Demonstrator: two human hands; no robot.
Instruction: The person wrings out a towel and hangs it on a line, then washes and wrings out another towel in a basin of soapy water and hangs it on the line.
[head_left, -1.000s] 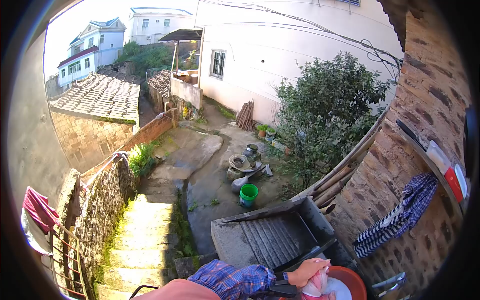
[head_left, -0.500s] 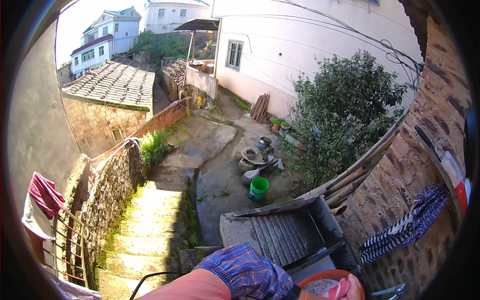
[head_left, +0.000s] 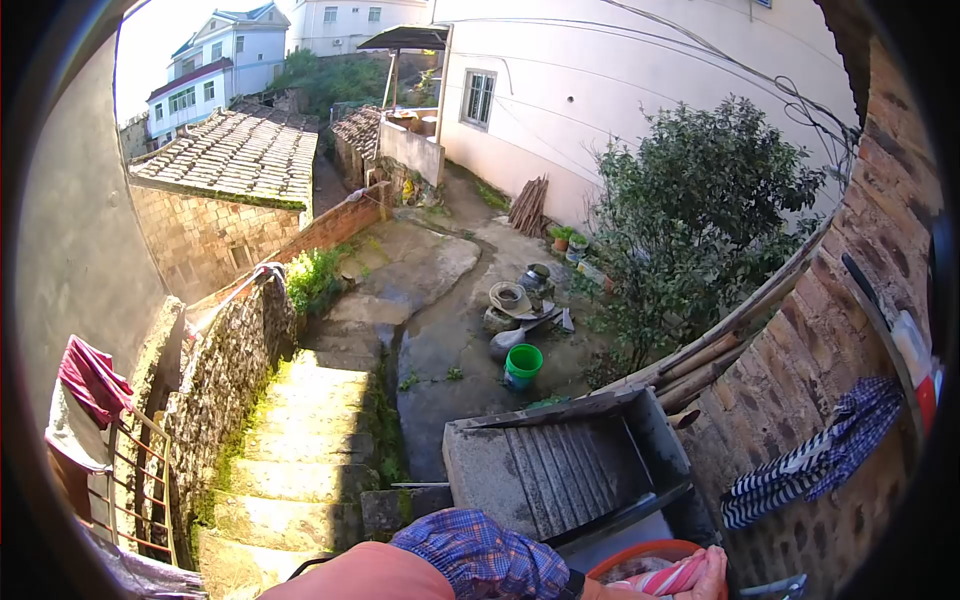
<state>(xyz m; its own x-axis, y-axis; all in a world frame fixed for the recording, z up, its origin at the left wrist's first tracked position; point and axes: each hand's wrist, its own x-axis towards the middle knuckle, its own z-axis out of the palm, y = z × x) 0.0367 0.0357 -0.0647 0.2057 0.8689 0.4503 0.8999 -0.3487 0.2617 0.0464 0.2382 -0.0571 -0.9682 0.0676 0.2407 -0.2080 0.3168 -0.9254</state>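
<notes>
While the left hand (head_left: 708, 575) gripped pink-striped cloth (head_left: 672, 577) at the orange basin (head_left: 640, 549), its handling seemed unfinished. The right hand was unseen.

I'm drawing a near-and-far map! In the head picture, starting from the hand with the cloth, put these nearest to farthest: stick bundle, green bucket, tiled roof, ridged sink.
From the hand:
1. Ridged sink, just up and left
2. Green bucket, on the ground beyond
3. Stick bundle, near the middle, farther back
4. Tiled roof, away on the left
</notes>
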